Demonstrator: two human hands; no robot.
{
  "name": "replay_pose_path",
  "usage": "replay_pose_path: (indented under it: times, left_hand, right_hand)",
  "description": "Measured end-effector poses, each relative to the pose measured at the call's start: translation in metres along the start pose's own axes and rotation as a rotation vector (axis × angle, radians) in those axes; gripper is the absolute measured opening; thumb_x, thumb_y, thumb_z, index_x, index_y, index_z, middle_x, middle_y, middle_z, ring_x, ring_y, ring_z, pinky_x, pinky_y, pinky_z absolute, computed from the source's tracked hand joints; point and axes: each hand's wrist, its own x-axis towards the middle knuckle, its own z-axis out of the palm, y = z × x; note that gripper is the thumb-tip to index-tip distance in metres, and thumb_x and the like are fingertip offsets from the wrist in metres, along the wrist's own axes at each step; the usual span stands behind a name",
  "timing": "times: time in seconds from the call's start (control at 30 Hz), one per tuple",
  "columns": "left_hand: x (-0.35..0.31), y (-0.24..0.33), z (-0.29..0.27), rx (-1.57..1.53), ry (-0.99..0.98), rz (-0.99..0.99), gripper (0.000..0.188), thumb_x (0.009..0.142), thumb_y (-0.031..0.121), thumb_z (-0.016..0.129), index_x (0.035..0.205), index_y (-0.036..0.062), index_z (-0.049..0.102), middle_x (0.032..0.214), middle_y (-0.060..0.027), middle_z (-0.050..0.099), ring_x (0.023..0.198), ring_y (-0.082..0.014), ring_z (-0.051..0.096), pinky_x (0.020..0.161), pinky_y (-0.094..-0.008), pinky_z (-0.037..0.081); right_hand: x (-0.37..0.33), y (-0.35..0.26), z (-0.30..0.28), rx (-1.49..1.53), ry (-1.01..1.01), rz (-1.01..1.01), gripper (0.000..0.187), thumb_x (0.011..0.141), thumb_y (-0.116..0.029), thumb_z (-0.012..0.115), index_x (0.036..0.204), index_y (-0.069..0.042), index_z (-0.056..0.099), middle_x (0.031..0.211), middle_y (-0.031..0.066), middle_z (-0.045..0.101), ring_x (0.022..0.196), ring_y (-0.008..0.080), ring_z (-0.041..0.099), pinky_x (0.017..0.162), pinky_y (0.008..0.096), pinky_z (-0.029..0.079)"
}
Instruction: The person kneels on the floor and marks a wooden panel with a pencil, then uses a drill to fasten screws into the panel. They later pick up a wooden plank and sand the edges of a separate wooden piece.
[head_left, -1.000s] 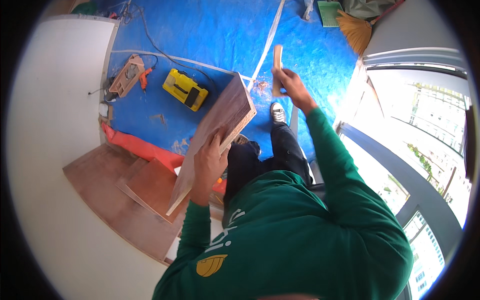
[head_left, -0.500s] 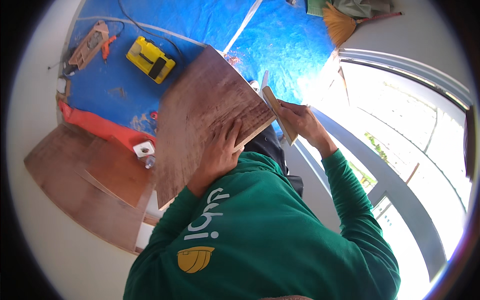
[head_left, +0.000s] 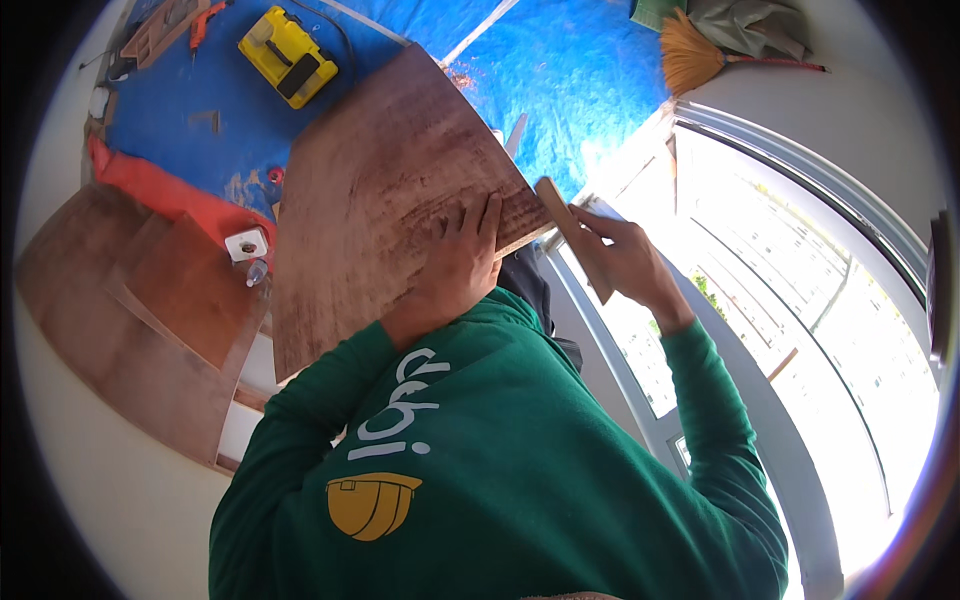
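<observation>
A large brown wooden panel (head_left: 370,200) fills the middle, tilted in front of my torso. My left hand (head_left: 462,255) lies flat on its face near the near right edge, fingers stretched out. Whether the thumb goes round the edge is hidden. Just off the panel's right corner, my right hand (head_left: 630,260) is closed on a narrow flat wooden strip (head_left: 575,235), held at a slant along that edge. Whether strip and panel touch, I cannot tell. Beyond the corner a thin pale blade-like piece (head_left: 516,135) shows, partly hidden.
Blue sheeting (head_left: 180,150) covers the floor. On it are a yellow toolbox (head_left: 288,58), an orange corded tool (head_left: 203,24) and a wooden tray (head_left: 160,32). Red cloth (head_left: 165,190) and brown boards (head_left: 130,310) lie left. A broom (head_left: 692,60) is far right, near a bright glazed opening (head_left: 800,270).
The panel has shifted slightly left with my left hand, which has moved up its face. My right hand and the wooden strip have moved slightly right and down.
</observation>
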Motion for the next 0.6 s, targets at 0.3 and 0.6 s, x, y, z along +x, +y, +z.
replay_pose_path:
  times: [0.3, 0.6]
  left_hand:
    - [0.000, -0.001, 0.002, -0.072, 0.049, 0.009, 0.081, 0.089, 0.022, 0.072, 0.159, -0.0047, 0.042, 0.152, -0.0271, 0.054, 0.131, -0.0508, 0.055, 0.107, -0.0611, 0.046]
    - [0.005, -0.005, -0.004, -0.052, 0.058, -0.010, 0.083, 0.087, 0.022, 0.070, 0.162, -0.0009, 0.043, 0.155, -0.0281, 0.051, 0.134, -0.0507, 0.054, 0.110, -0.0621, 0.043]
  right_hand:
    - [0.160, 0.017, 0.048, 0.093, 0.031, -0.071, 0.045, 0.106, -0.038, 0.066, 0.132, -0.002, 0.075, 0.101, 0.0107, 0.080, 0.093, 0.0086, 0.065, 0.083, 0.0325, 0.058]
    - [0.014, 0.024, -0.001, 0.052, 0.021, -0.158, 0.042, 0.103, -0.029, 0.068, 0.138, -0.006, 0.074, 0.101, 0.0157, 0.082, 0.095, 0.0174, 0.077, 0.086, 0.0376, 0.058]
